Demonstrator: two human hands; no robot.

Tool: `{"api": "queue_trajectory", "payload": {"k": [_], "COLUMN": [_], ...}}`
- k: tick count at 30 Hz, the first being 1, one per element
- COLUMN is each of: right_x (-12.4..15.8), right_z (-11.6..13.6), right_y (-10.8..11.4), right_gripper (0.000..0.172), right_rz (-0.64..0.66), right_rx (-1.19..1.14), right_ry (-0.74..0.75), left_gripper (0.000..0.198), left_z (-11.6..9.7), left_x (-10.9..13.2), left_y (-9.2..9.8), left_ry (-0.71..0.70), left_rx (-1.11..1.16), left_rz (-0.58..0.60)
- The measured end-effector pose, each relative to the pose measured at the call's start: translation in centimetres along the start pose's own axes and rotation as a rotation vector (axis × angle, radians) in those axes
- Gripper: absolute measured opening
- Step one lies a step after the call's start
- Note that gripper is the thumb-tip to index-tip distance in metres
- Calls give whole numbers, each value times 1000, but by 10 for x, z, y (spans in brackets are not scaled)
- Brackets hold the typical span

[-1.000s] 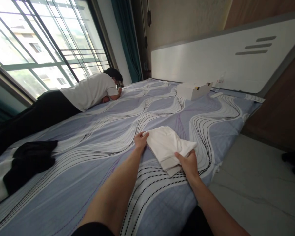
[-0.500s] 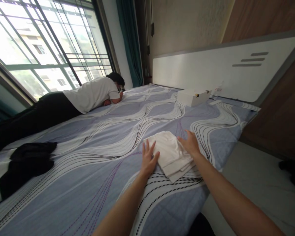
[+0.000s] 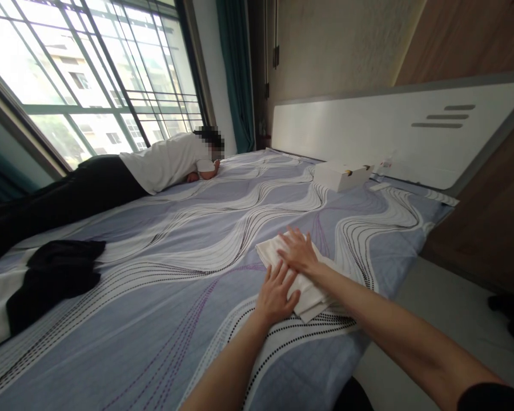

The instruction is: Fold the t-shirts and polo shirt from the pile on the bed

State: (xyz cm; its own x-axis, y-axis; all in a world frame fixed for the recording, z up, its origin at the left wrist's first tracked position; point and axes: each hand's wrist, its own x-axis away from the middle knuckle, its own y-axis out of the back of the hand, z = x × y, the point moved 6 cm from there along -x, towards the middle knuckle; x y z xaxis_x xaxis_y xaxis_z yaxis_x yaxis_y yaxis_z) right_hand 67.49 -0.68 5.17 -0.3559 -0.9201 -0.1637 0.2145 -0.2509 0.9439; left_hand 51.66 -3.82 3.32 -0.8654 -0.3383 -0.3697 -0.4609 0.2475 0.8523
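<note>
The folded white cloth lies on the bed, on the near side of the white box, within easy reach of both arms. The right hand rests palm down on the part nearer the box, the left hand along an edge farther from it. Each grip is open, pinching nothing, probably because spread palms press soft layers evenly. A black-and-white garment lies well left of the box, perhaps leaving the cloth room

Daylight glares through the window at ten o'clock, washing out its view; the floor at four o'clock lies dim.
</note>
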Motion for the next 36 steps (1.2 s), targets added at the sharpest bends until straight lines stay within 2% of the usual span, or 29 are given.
{"api": "queue_trajectory", "payload": {"k": [2, 5, 8, 12, 18, 22, 26, 31, 34, 36], "right_x": [5, -4, -22, -38, -40, -27, -1, 23, 27, 27], "right_z": [15, 15, 16, 32, 50, 35, 2, -32, -38, -37], "right_y": [-21, -36, -38, -41, -44, -38, -34, -27, -24, -25], "right_gripper": [55, 58, 68, 79, 77, 74, 70, 67, 67, 67], "right_rz": [170, 275, 293, 307, 210, 176, 179, 228, 244, 246], "right_rx": [4, 18, 43, 61, 59, -13, -3, 37, 79, 118], "right_ry": [126, 89, 52, 11, -17, -45, -71, -93, -141, -146], "left_gripper": [55, 56, 63, 74, 64, 63, 68, 65, 66, 68], "left_z": [-2, -5, -15, -29, -36, -36, -36, -43, -54, -62], "left_x": [1, 7, 17, 24, 20, 20, 21, 24, 39, 60], "left_y": [-2, -6, -13, -21, -17, -15, -17, -22, -22, -18], "left_ry": [18, 85, 102, 70, 58, 57, 23, 22, 60, 62], "left_rx": [2, -6, -6, -33, -75, -83, -91, -96, -110, -112], "left_rz": [-2, -21, -25, 12, 60, 68, 67, 72, 108, 160]}}
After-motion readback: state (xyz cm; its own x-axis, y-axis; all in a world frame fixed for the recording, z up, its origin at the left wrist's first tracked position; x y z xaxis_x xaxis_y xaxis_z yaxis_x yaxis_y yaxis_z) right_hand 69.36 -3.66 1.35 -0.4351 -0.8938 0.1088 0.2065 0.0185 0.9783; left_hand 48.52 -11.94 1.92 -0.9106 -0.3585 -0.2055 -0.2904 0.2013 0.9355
